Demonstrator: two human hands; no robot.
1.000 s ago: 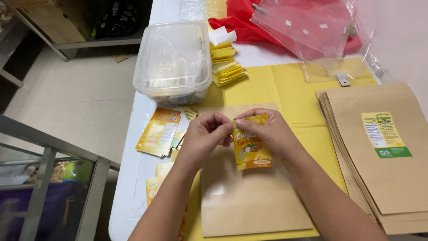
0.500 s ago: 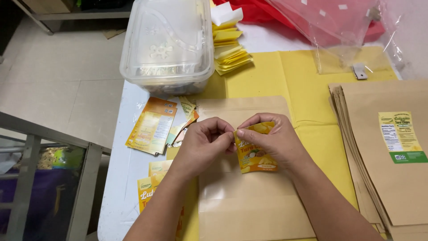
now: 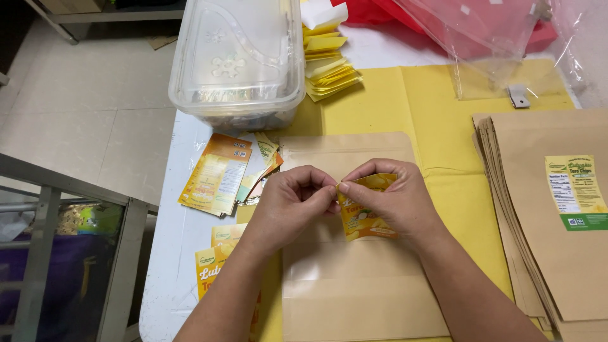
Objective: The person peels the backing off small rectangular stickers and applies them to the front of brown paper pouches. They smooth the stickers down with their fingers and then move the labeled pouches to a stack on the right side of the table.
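Hands picking at a yellow sticker over a kraft pouch

Both hands meet right above the brown pouch (image 3: 354, 278) lying flat on the yellow sheet (image 3: 405, 101). Right hand (image 3: 396, 202) has the sticker (image 3: 364, 218) curled under its palm, thumb and forefinger pressed together on its top-left corner. Left hand (image 3: 297, 202) has its fingertips bunched and pinching at that same corner, so the two hands touch there; can't tell if a backing is coming off. Sticker hangs just over the pouch's upper half. Left of the pouch, loose labels (image 3: 218, 174) are scattered on the white table (image 3: 168, 253). Clear tub (image 3: 240, 57) sits just beyond, yellow slips (image 3: 329, 66) piled next to it. Stack of pouches (image 3: 551, 215) on the right, top one already labelled, plus some plastic bags (image 3: 487, 38) in the far corner.
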